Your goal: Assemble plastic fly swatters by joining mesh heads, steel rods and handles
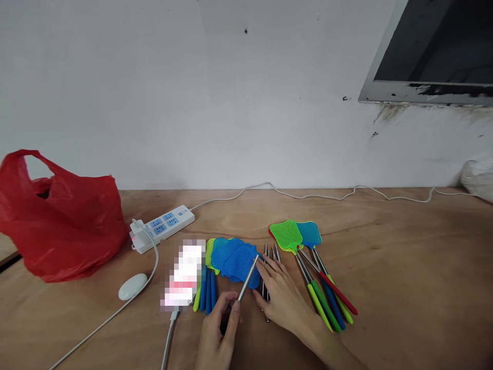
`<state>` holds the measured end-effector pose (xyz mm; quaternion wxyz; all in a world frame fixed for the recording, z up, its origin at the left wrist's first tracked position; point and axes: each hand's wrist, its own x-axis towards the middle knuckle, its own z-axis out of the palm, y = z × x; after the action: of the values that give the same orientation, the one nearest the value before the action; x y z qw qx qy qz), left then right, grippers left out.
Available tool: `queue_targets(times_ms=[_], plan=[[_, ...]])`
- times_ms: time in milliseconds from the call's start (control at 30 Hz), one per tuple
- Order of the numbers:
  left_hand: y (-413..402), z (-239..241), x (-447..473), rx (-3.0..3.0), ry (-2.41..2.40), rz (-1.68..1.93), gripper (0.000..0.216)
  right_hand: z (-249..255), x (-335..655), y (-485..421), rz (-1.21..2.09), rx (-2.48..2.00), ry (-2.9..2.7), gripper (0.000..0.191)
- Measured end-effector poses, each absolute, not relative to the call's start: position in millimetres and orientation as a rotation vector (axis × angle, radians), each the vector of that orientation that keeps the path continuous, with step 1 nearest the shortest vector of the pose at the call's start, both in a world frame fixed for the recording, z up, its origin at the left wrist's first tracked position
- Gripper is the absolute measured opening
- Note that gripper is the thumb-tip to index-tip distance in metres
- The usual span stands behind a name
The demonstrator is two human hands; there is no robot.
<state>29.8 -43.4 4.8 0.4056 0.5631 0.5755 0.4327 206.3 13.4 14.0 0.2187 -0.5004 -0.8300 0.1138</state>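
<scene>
My left hand [219, 329] is closed in a pinch on a thin metal rod [248, 277] that slants up to the right over a pile of blue mesh swatter heads [234, 259]. My right hand [279, 295] lies flat with fingers stretched out on several loose metal rods [269, 254] just right of that pile. Blue and green handles [208, 293] poke out under the pile. Further right lie assembled fly swatters, with a green head [287, 235], a blue head [310, 234] and coloured handles [331, 303].
A red plastic bag [57, 216] stands at the left on the wooden table [404, 267]. A white power strip [164, 226], a white oval object [132, 286] and a cable lie nearby. A blurred white item [185, 275] sits left of the pile. A window frame [427, 51] is upper right.
</scene>
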Motion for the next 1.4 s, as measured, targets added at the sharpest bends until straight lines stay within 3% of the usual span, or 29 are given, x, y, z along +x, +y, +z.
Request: queue_targets(times_ms=[200, 500, 800, 1033, 1200, 1400], plan=[[-43.3, 0.6, 29.7, 1.281, 1.427, 1.084, 0.053, 21.9, 207.9, 21.2, 0.263, -1.373, -2.276, 0.042], [-48.1, -5.4, 25.9, 1.182, 1.412, 1.118, 0.048, 22.1, 204.3, 26.3, 0.253, -1.31, -2.414, 0.069], [-49.0, -4.0, 28.6, 1.083, 1.382, 1.219, 0.049, 28.3, 205.1, 41.3, 0.22, -1.224, -2.444, 0.04], [-48.1, -4.1, 33.0, 1.055, 1.419, 1.242, 0.052, 31.9, 215.7, 57.2, 0.85, -1.092, -1.594, 0.019], [-48.7, -1.0, 34.4, 1.111, 1.441, 1.196, 0.053, 33.2, 216.2, 64.2, 0.997, -1.086, -1.236, 0.037], [-45.7, 7.3, 33.3, 1.356, 1.416, 1.139, 0.042, 48.2, 221.4, 46.7, 1.232, -0.962, -0.915, 0.034]])
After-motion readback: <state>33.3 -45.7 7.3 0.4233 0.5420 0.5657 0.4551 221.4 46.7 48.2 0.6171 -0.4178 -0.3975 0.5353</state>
